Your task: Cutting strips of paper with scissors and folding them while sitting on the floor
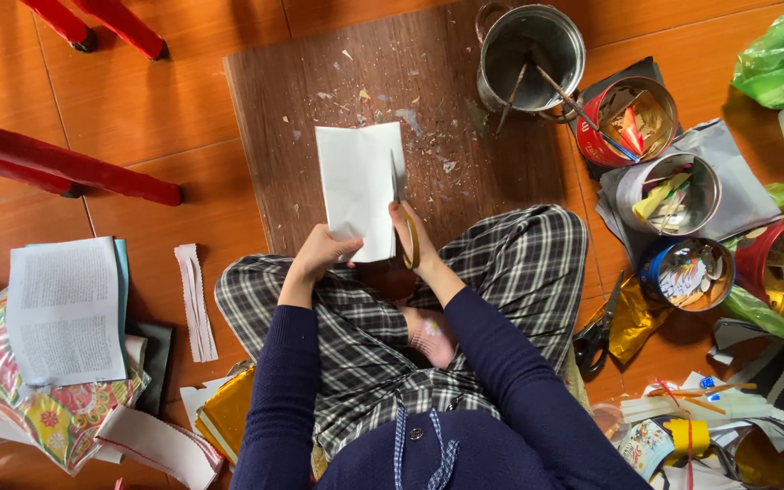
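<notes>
The white paper (358, 186) is upright over the near edge of the brown board (292, 136) on the floor, above my crossed legs. My left hand (319, 254) is clamped on its lower left edge, and my right hand (407, 234) is closed on scissors (399, 204) whose blades are in its right edge. A steel pot (530, 54) stands at the board's far right corner, with tins (673, 195) along its right side and a second pair of scissors (597, 334) by my right knee.
</notes>
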